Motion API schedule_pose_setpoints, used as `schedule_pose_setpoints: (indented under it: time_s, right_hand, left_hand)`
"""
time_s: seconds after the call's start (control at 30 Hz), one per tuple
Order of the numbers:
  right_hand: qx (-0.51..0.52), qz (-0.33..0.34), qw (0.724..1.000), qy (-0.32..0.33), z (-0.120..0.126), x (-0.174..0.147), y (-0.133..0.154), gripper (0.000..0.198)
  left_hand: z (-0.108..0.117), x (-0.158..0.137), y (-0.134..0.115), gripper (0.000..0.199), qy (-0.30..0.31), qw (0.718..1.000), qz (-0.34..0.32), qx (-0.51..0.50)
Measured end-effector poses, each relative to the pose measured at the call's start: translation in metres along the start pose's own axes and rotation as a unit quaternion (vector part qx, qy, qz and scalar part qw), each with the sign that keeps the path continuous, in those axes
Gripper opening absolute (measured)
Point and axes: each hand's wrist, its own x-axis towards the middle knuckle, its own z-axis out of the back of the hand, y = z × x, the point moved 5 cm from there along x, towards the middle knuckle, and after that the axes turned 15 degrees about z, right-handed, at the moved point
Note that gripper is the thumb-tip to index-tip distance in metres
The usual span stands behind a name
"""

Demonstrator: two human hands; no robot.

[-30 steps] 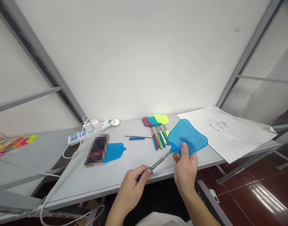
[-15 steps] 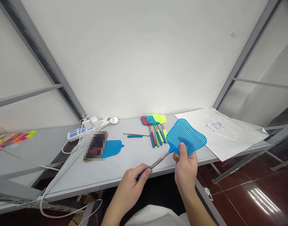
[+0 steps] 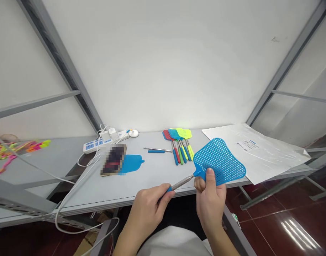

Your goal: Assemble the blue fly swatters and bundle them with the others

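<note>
Blue fly swatter (image 3: 202, 167) held aslant over near edge of table (image 3: 104, 192), mesh head (image 3: 221, 160) toward 2 o'clock, handle (image 3: 169, 189) toward 8. Handle gripped by left hand (image 3: 149, 206), fingers curled around it; mesh head pinched by right hand (image 3: 211, 201) between thumb and fingers. From mesh head: colored swatters (image 3: 177, 135) laid at 10 o'clock; metal rod (image 3: 152, 148) between 9 and 10; loose blue head (image 3: 132, 163) at 9, partly covered by pixelated object (image 3: 113, 160); white packet (image 3: 261, 153) at 3.
</note>
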Motion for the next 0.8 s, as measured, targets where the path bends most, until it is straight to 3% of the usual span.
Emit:
schedule_pose_setpoints:
  time_s: [0.1,0.2,0.33,0.43,0.5,0.57,0.63,0.7,0.73,0.77,0.8]
  right_hand:
    - [0.011,-0.023,1.0,0.001,0.001,-0.001,-0.002,0.038]
    - [0.009,-0.055,0.997,0.05,0.0,0.0,-0.007,0.042]
    - [-0.017,-0.126,0.981,0.145,-0.002,-0.002,-0.018,0.023]
    - [-0.023,-0.142,0.976,0.161,-0.001,-0.001,-0.019,0.02]
    - [-0.024,-0.121,0.982,0.146,-0.001,0.002,-0.014,0.021]
    - [-0.025,-0.092,0.987,0.128,0.0,0.004,-0.01,0.02]
    - [-0.028,-0.077,0.989,0.121,-0.001,0.001,-0.01,0.02]
    - [-0.029,-0.09,0.987,0.13,-0.004,-0.007,-0.017,0.019]
    - [-0.028,-0.102,0.984,0.14,-0.005,-0.013,-0.021,0.019]
    - [-0.028,-0.112,0.982,0.152,-0.007,-0.018,-0.026,0.018]
    - [-0.033,-0.118,0.979,0.162,-0.008,-0.023,-0.03,0.019]
  left_hand:
    - [0.005,-0.001,-0.002,0.024,-0.019,1.0,-0.02,-0.002]
    - [0.008,-0.001,-0.003,0.024,-0.027,0.999,-0.02,-0.02]
    - [0.011,0.0,-0.003,0.023,-0.014,0.997,0.027,-0.067]
    - [0.017,-0.002,0.003,0.021,0.024,0.983,0.085,-0.158]
    - [0.018,-0.005,0.008,0.033,0.085,0.945,0.119,-0.293]
    - [0.018,-0.007,0.009,0.05,0.134,0.867,0.122,-0.463]
    - [0.014,-0.005,0.01,0.055,0.12,0.777,0.107,-0.608]
    - [0.003,0.0,0.012,0.043,0.056,0.716,0.109,-0.687]
    - [-0.005,0.002,0.013,0.032,0.017,0.701,0.115,-0.703]
    - [-0.015,0.004,0.012,0.023,-0.002,0.706,0.118,-0.699]
    - [-0.027,0.006,0.007,0.019,0.022,0.724,0.123,-0.678]
